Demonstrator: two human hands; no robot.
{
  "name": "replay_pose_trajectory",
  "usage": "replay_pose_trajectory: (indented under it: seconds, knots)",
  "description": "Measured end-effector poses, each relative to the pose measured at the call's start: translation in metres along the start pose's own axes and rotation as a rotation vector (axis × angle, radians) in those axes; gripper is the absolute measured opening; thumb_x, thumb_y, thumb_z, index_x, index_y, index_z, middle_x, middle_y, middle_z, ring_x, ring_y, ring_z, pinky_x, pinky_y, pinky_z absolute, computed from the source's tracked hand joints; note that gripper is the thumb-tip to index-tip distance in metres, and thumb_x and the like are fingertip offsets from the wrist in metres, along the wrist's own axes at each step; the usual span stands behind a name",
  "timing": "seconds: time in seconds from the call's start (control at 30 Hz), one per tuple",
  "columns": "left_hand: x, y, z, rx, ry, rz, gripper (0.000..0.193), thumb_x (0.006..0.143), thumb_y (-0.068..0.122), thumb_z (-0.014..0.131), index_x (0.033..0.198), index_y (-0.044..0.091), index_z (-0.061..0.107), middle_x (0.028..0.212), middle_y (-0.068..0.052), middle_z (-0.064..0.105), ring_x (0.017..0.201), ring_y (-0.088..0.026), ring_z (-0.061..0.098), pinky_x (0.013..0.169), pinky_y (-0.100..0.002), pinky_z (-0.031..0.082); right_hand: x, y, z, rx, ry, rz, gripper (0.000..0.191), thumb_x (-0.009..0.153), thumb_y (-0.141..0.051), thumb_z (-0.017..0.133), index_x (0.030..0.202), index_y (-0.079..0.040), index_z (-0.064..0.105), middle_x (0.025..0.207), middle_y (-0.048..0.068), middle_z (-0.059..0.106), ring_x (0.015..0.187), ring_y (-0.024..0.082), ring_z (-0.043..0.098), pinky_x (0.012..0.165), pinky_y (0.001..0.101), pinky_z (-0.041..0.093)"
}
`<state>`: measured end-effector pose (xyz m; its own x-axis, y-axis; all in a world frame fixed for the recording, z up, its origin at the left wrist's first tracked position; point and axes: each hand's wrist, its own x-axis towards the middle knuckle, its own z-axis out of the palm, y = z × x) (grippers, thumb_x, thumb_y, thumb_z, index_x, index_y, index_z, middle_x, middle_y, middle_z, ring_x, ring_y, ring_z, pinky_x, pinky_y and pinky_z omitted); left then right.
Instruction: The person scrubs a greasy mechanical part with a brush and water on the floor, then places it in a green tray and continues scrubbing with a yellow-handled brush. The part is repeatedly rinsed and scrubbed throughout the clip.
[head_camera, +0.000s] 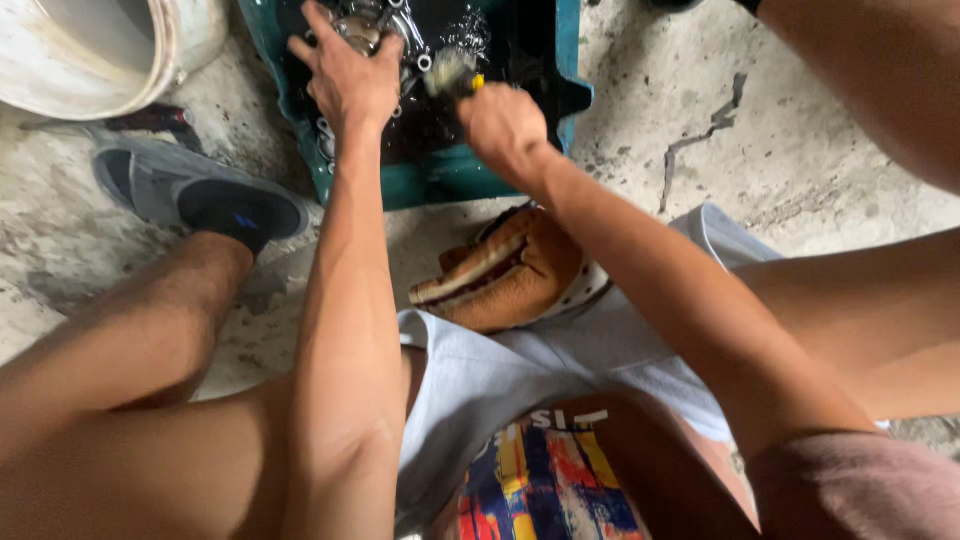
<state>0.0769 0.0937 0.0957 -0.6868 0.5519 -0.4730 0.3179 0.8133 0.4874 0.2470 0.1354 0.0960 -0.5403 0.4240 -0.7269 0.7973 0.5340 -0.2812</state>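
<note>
Plainly, our right hand (505, 125) was closed in a fist around the yellow-handled brush with pale bristles (452, 72), whose long axis ran up and to the left from the grip, its bristle end pointing toward the left hand. Our left hand (350, 75) pressed down with curled fingers on the shiny round metal part (360, 30), which lay just left of the bristles, nearer the left hand than the right. That part looked wet and silvery, with small metal rings beside it. Both sat inside the teal plastic tray of dark liquid (450, 180) on the cracked concrete floor (800, 150). Farther out were the grey sandal with a dark sock (200, 200), a worn white bucket (90, 50) and a brown padded stool (510, 275).
</note>
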Motion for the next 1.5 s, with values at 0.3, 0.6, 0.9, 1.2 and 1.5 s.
replay_pose_trajectory:
  seconds: [0.3, 0.6, 0.9, 1.2, 1.5]
  knots:
    - [0.001, -0.007, 0.006, 0.024, 0.032, -0.006, 0.106, 0.082, 0.046, 0.089, 0.156, 0.015, 0.020, 0.153, -0.035, 0.028, 0.118, -0.060, 0.057, 0.100, -0.053, 0.053, -0.011, -0.045, 0.040, -0.123, -0.058, -0.371, 0.023, 0.087, -0.012, 0.058, 0.098, -0.012, 0.078, 0.100, 0.016, 0.075, 0.096, 0.035, 0.073, 0.083, 0.0454, 0.059]
    - [0.003, -0.011, 0.008, -0.027, 0.010, -0.028, 0.104, 0.083, 0.041, 0.089, 0.157, 0.017, 0.020, 0.151, -0.031, 0.034, 0.119, -0.060, 0.058, 0.101, -0.053, 0.055, 0.003, -0.042, 0.040, -0.005, -0.011, -0.295, 0.026, 0.095, -0.014, 0.052, 0.095, -0.009, 0.077, 0.100, 0.019, 0.073, 0.094, 0.038, 0.072, 0.082, 0.0470, 0.059]
    - [0.009, -0.013, -0.001, 0.094, -0.048, 0.029, 0.102, 0.088, 0.058, 0.088, 0.154, 0.012, 0.025, 0.155, -0.041, 0.023, 0.121, -0.056, 0.056, 0.100, -0.053, 0.052, -0.005, -0.006, 0.023, -0.209, -0.359, -0.031, 0.023, 0.102, -0.014, 0.046, 0.108, -0.009, 0.067, 0.098, 0.015, 0.073, 0.086, 0.028, 0.079, 0.070, 0.0407, 0.066]
    - [0.031, -0.021, -0.051, -0.042, -0.432, 0.065, 0.075, 0.093, 0.048, 0.075, 0.149, 0.012, 0.042, 0.147, -0.021, 0.063, 0.130, -0.035, 0.068, 0.106, -0.046, 0.055, -0.014, 0.010, 0.031, -0.138, -0.024, -0.203, 0.033, 0.104, -0.016, 0.044, 0.099, -0.009, 0.075, 0.101, 0.017, 0.071, 0.092, 0.034, 0.072, 0.081, 0.0457, 0.059]
    - [0.021, -0.012, -0.030, 0.350, -0.501, 0.108, 0.085, 0.105, 0.044, 0.063, 0.163, 0.013, 0.009, 0.167, -0.038, 0.004, 0.128, -0.054, 0.055, 0.106, -0.052, 0.049, -0.010, -0.072, 0.039, -0.035, 0.059, -0.431, 0.026, 0.098, -0.015, 0.050, 0.092, -0.009, 0.075, 0.098, 0.018, 0.074, 0.092, 0.035, 0.073, 0.080, 0.0460, 0.059]
